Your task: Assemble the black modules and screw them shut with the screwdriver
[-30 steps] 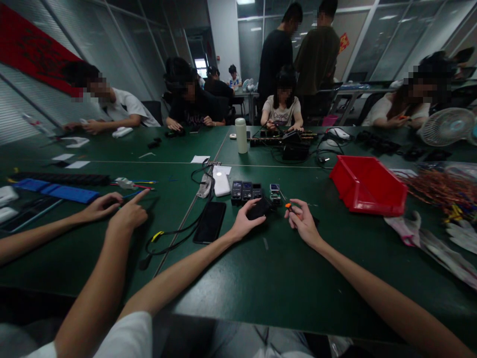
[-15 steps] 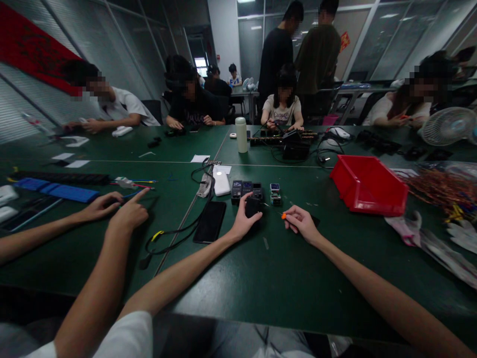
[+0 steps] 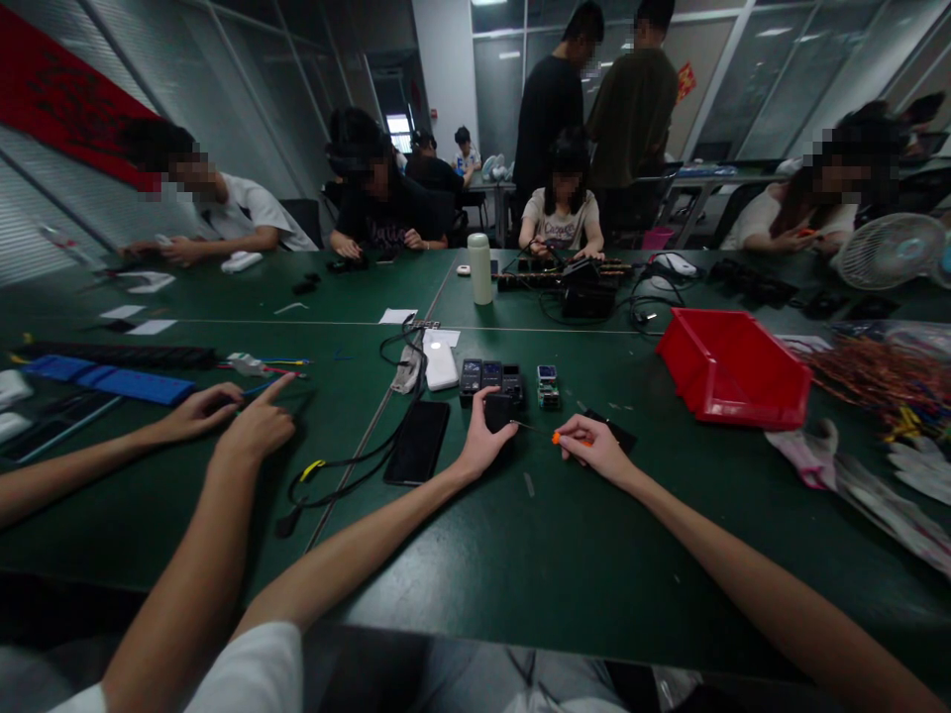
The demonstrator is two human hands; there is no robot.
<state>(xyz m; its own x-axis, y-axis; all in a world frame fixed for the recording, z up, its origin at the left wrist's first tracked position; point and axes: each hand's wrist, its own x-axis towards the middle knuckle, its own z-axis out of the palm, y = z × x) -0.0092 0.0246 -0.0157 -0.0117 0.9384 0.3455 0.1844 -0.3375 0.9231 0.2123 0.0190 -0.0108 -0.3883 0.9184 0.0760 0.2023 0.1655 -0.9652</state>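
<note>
My left hand (image 3: 484, 439) grips a small black box (image 3: 500, 408) on the table, thumb in front and fingers behind. In my right hand (image 3: 596, 448) is a screwdriver with an orange handle (image 3: 565, 439), pinched between thumb and fingers. Its thin shaft points left, and its tip is at or very near the box's right side; contact is too small to make out. Several black devices with small screens (image 3: 491, 373) stand in a row just behind the box. Right of them is a small stack of electronic parts (image 3: 548, 384). A dark flat piece (image 3: 618, 433) lies partly behind my right hand.
A black phone (image 3: 417, 443) and a looped cable (image 3: 349, 460) lie left of my hands. Beyond stand a white device (image 3: 441, 364) and a pale bottle (image 3: 481, 269). A red bin (image 3: 732, 371) is at right. A neighbour's hands (image 3: 253, 421) rest at left, near blue packs (image 3: 111, 378).
My right hand has shifted slightly left, bringing the screwdriver's shaft up to the black box. My left hand still holds the box in nearly the same place.
</note>
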